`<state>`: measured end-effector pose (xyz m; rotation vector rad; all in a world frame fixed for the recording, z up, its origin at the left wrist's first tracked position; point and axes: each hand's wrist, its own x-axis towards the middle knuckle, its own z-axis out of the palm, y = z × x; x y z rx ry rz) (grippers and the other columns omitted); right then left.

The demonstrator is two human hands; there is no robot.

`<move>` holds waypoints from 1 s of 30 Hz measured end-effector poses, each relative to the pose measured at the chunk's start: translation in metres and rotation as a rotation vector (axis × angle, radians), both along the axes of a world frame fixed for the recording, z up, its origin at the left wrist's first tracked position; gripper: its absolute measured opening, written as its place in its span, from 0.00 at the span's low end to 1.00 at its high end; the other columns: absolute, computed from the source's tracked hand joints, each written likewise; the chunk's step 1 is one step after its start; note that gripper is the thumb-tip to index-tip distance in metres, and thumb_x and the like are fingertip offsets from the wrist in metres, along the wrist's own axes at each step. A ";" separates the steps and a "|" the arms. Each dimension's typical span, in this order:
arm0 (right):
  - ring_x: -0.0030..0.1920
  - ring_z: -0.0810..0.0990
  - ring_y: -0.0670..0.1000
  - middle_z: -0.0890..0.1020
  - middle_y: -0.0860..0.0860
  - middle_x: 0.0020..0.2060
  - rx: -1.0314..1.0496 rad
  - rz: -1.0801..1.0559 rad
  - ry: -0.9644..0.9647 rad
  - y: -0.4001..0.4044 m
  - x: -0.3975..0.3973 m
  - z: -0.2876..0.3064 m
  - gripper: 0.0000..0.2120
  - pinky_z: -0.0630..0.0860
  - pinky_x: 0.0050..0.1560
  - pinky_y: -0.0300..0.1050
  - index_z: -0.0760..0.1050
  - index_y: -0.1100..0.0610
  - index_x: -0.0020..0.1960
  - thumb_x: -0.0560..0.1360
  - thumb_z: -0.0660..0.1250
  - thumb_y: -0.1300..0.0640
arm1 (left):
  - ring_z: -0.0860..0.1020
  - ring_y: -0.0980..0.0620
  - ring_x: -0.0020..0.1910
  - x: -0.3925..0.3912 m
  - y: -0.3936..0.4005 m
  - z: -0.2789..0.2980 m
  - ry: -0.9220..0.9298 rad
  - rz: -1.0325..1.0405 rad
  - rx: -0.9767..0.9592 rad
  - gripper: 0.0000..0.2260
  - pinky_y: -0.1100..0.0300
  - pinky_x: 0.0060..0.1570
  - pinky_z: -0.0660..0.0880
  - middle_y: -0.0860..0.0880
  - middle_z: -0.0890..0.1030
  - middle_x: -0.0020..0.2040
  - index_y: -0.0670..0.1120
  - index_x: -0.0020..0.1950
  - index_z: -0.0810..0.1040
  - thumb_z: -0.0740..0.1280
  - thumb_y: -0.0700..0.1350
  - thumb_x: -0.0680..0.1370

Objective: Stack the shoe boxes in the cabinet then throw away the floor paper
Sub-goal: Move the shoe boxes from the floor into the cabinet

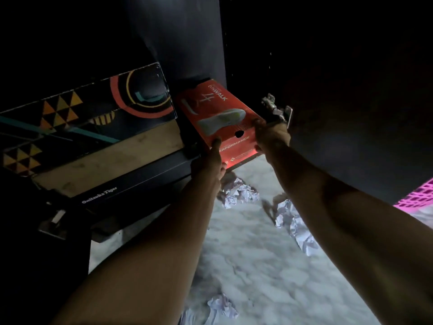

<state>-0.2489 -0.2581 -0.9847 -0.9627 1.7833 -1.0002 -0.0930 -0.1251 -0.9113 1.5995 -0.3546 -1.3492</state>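
A red shoe box (218, 109) with a shoe picture and white lettering sits partly inside the dark cabinet (178, 38), its near end sticking out over the floor. My left hand (208, 160) grips the box's near left corner, thumb on the lid. My right hand (271, 134) holds its near right corner. To the left, a patterned black box (93, 106) lies on a black shoe box (131, 184) with white lettering. Crumpled white paper (239, 193) lies on the marble floor below the box, with more paper (295, 224) to the right and another piece (220, 308) near me.
The cabinet door (351, 113) stands open on the right, its metal hinge (276, 109) just beside my right hand. A pink basket (419, 195) shows at the right edge. The white marble floor (269, 277) stretches between my arms.
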 end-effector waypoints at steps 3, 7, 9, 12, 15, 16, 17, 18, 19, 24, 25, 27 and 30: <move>0.57 0.86 0.63 0.84 0.61 0.57 0.012 -0.005 -0.002 -0.026 0.014 -0.023 0.51 0.83 0.58 0.61 0.76 0.56 0.66 0.58 0.62 0.19 | 0.83 0.46 0.59 0.001 -0.005 0.008 0.024 0.081 -0.023 0.20 0.55 0.63 0.78 0.42 0.83 0.58 0.40 0.54 0.78 0.68 0.58 0.81; 0.63 0.84 0.61 0.85 0.60 0.62 0.045 0.063 -0.001 0.024 0.034 0.055 0.36 0.81 0.64 0.57 0.76 0.61 0.69 0.74 0.70 0.34 | 0.80 0.48 0.62 -0.002 0.000 0.018 -0.227 -0.005 -0.041 0.25 0.50 0.68 0.76 0.46 0.82 0.66 0.45 0.66 0.80 0.70 0.61 0.77; 0.68 0.81 0.61 0.81 0.60 0.67 0.059 0.067 0.040 0.031 0.033 0.068 0.33 0.78 0.68 0.55 0.73 0.62 0.73 0.78 0.68 0.39 | 0.79 0.49 0.62 -0.005 0.007 0.025 -0.255 -0.091 -0.035 0.24 0.52 0.65 0.77 0.49 0.81 0.63 0.47 0.69 0.78 0.69 0.60 0.78; 0.65 0.83 0.61 0.83 0.60 0.64 0.049 0.041 0.009 0.036 0.028 0.070 0.30 0.80 0.66 0.57 0.74 0.60 0.71 0.78 0.69 0.41 | 0.79 0.49 0.60 -0.005 0.010 0.027 -0.312 -0.214 -0.040 0.18 0.50 0.65 0.77 0.51 0.78 0.58 0.49 0.68 0.78 0.66 0.55 0.80; 0.58 0.85 0.62 0.86 0.58 0.59 -0.014 0.071 -0.020 0.043 0.023 0.064 0.27 0.82 0.62 0.60 0.78 0.55 0.68 0.73 0.70 0.42 | 0.80 0.46 0.63 -0.001 0.012 0.015 -0.472 -0.285 -0.118 0.16 0.45 0.68 0.76 0.49 0.81 0.65 0.52 0.63 0.80 0.69 0.54 0.77; 0.56 0.86 0.62 0.87 0.58 0.57 -0.041 0.088 -0.023 0.049 0.020 0.063 0.28 0.82 0.61 0.61 0.79 0.54 0.66 0.70 0.70 0.42 | 0.82 0.45 0.61 0.000 0.013 0.008 -0.496 -0.285 -0.151 0.11 0.44 0.66 0.77 0.48 0.82 0.63 0.54 0.57 0.81 0.70 0.54 0.76; 0.55 0.86 0.63 0.87 0.57 0.56 -0.063 0.089 -0.019 0.056 0.018 0.064 0.26 0.83 0.59 0.62 0.81 0.53 0.63 0.68 0.70 0.42 | 0.83 0.45 0.58 -0.001 0.015 0.003 -0.505 -0.282 -0.178 0.07 0.44 0.64 0.78 0.48 0.84 0.59 0.55 0.52 0.80 0.71 0.53 0.75; 0.55 0.87 0.62 0.87 0.57 0.54 -0.088 0.085 -0.003 0.070 0.015 0.069 0.21 0.83 0.58 0.61 0.82 0.54 0.57 0.68 0.72 0.44 | 0.84 0.45 0.54 -0.005 0.019 0.000 -0.498 -0.290 -0.212 0.04 0.45 0.60 0.80 0.48 0.84 0.54 0.54 0.50 0.80 0.71 0.49 0.77; 0.54 0.87 0.60 0.88 0.57 0.53 -0.107 0.091 0.027 0.084 0.010 0.071 0.14 0.84 0.58 0.59 0.83 0.54 0.51 0.70 0.73 0.47 | 0.84 0.46 0.49 -0.010 0.023 -0.002 -0.477 -0.310 -0.249 0.02 0.49 0.54 0.81 0.48 0.84 0.50 0.51 0.51 0.80 0.70 0.45 0.78; 0.55 0.87 0.58 0.89 0.54 0.52 -0.136 0.097 0.053 0.171 -0.037 0.064 0.18 0.82 0.62 0.57 0.84 0.54 0.56 0.69 0.74 0.48 | 0.81 0.49 0.43 -0.051 0.051 -0.013 -0.421 -0.462 -0.355 0.06 0.69 0.35 0.76 0.45 0.82 0.48 0.41 0.56 0.81 0.65 0.36 0.82; 0.53 0.88 0.57 0.89 0.52 0.51 -0.154 0.098 0.025 0.191 -0.052 0.062 0.16 0.82 0.62 0.57 0.85 0.54 0.54 0.68 0.74 0.48 | 0.81 0.48 0.45 -0.062 0.057 -0.016 -0.434 -0.492 -0.369 0.07 0.71 0.35 0.77 0.45 0.83 0.50 0.40 0.57 0.81 0.64 0.36 0.82; 0.51 0.89 0.54 0.89 0.50 0.49 -0.154 0.117 0.031 0.235 -0.083 0.058 0.08 0.83 0.62 0.57 0.86 0.52 0.50 0.72 0.75 0.52 | 0.82 0.48 0.47 -0.087 0.072 -0.022 -0.467 -0.543 -0.391 0.08 0.73 0.38 0.77 0.47 0.83 0.49 0.42 0.56 0.83 0.65 0.37 0.81; 0.48 0.88 0.50 0.88 0.45 0.46 -0.162 0.056 0.088 0.302 -0.137 0.060 0.06 0.84 0.57 0.54 0.84 0.45 0.43 0.69 0.71 0.47 | 0.82 0.51 0.44 -0.139 0.100 -0.024 -0.506 -0.671 -0.397 0.07 0.72 0.43 0.78 0.53 0.84 0.45 0.45 0.51 0.84 0.66 0.38 0.80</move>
